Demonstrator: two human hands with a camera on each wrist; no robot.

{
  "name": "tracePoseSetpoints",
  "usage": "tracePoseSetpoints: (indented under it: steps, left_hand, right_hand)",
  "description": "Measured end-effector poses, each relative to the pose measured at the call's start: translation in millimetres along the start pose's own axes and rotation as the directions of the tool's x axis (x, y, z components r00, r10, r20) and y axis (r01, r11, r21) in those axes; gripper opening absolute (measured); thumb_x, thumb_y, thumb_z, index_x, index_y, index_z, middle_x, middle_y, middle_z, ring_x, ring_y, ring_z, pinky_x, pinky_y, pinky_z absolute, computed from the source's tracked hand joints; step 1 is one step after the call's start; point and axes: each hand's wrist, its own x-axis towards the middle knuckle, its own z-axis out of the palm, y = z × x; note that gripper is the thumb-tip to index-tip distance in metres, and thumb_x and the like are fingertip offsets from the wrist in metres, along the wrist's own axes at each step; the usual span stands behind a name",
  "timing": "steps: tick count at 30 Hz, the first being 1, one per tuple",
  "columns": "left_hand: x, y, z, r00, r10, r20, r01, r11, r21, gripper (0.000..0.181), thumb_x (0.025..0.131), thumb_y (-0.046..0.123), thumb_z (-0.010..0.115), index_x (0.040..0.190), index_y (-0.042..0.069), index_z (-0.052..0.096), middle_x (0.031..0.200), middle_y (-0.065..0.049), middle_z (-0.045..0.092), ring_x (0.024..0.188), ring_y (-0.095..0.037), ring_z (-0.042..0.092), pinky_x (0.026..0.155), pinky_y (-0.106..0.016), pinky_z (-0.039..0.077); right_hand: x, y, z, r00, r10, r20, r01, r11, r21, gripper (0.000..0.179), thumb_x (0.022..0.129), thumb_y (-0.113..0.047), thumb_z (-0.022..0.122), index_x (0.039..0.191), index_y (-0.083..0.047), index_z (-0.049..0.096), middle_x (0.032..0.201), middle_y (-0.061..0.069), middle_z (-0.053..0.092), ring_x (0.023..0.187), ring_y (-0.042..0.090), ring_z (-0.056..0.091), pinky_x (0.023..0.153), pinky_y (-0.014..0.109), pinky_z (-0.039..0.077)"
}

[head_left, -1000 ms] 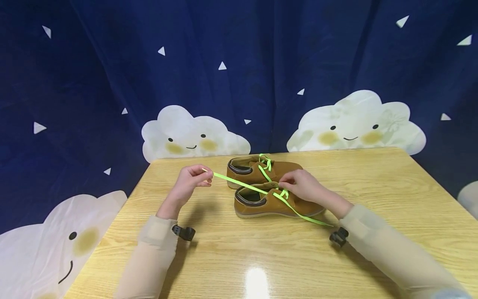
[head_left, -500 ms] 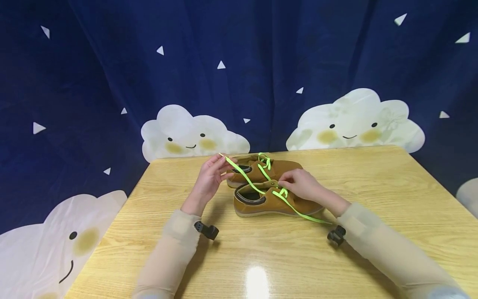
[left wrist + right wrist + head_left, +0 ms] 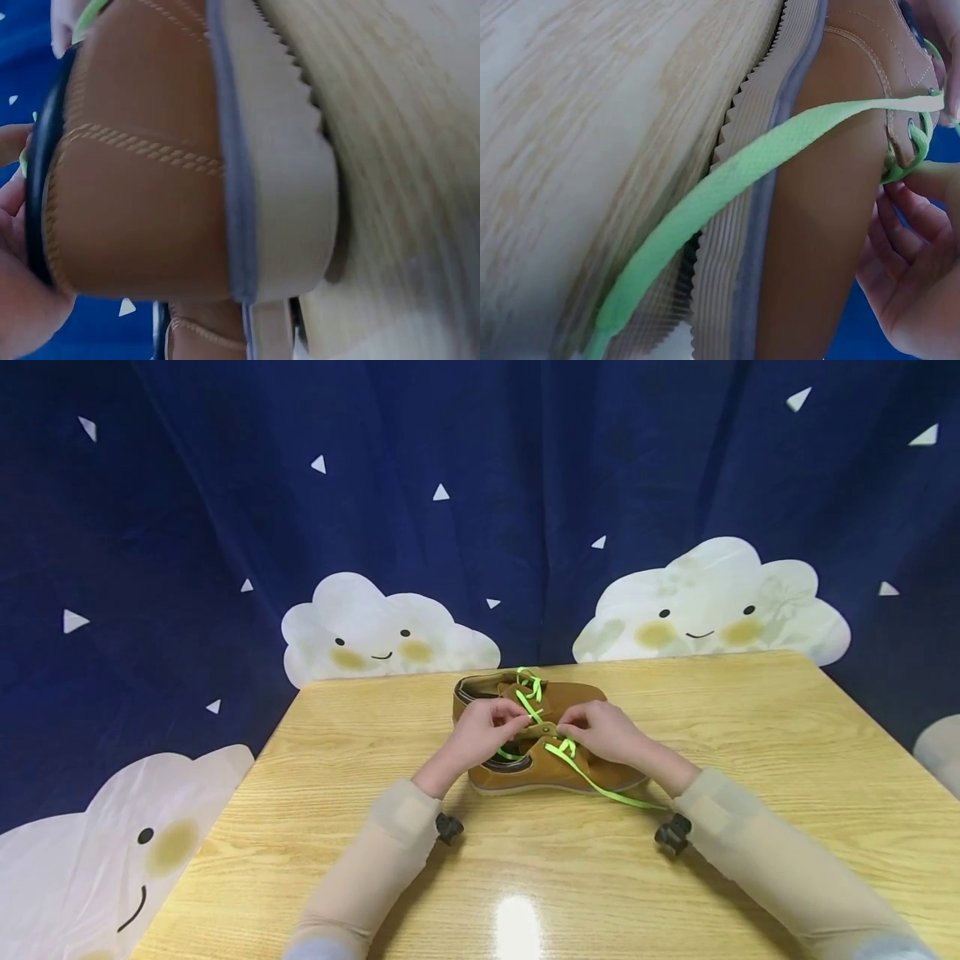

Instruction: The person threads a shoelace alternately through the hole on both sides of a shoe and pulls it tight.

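Note:
A brown shoe stands on the table, toe to the right, with a bright green shoelace. One lace end hangs over its near side onto the table; in the right wrist view this lace crosses the shoe's side. My left hand is above the shoe's opening and pinches the lace's other end, whose tip points at the far eyelet flap. That flap is held between my right hand's thumb and fingers. The heel fills the left wrist view and partly hides the left hand.
Right behind stands a second brown shoe, its green lace tied through the eyelets. Both are on a light wooden table. A dark blue curtain with white clouds hangs behind the table.
My left hand has moved right, from left of the shoes to the eyelet flap, bringing the lace end along. The lace, taut earlier, now hangs slack. My right hand stays at the flap.

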Motion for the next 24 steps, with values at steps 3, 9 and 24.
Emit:
tracePoseSetpoints:
  steps: [3, 9, 24]
  left_hand:
    - [-0.9, -0.3, 4.2, 0.999, 0.028, 0.018, -0.03, 0.993, 0.117, 0.012, 0.095, 0.02, 0.065, 0.089, 0.012, 0.072, 0.069, 0.004, 0.06, 0.059, -0.012, 0.052, 0.056, -0.024, 0.041]
    - [-2.4, -0.8, 6.9, 0.995, 0.05, 0.089, -0.07, 0.97, 0.231, 0.012, 0.092, 0.02, 0.065, 0.08, 0.018, 0.067, 0.064, 0.01, 0.056, 0.055, -0.007, 0.05, 0.055, -0.024, 0.04]
    - [3.0, 1.5, 10.6, 0.993, -0.033, 0.118, -0.014, 0.928, 0.373, 0.014, 0.09, 0.022, 0.067, 0.077, 0.021, 0.068, 0.063, 0.014, 0.058, 0.056, -0.005, 0.052, 0.056, -0.024, 0.041]
  right_hand:
    - [0.1, -0.3, 0.2, 1.0, -0.001, -0.002, 0.001, 1.0, 0.002, 0.012, 0.093, -0.017, 0.066, 0.087, -0.011, 0.074, 0.081, -0.005, 0.069, 0.077, 0.013, 0.061, 0.075, 0.041, 0.048]
    - [-1.1, -2.2, -0.9, 1.0, 0.006, -0.004, -0.006, 1.0, 0.008, 0.011, 0.092, -0.016, 0.066, 0.086, -0.011, 0.073, 0.08, -0.005, 0.068, 0.074, 0.012, 0.06, 0.073, 0.039, 0.047]
    - [-1.1, -2.6, -0.4, 1.0, 0.017, 0.013, -0.017, 1.0, 0.01, 0.012, 0.093, -0.016, 0.065, 0.087, -0.011, 0.074, 0.081, -0.004, 0.068, 0.073, 0.012, 0.059, 0.071, 0.039, 0.047]
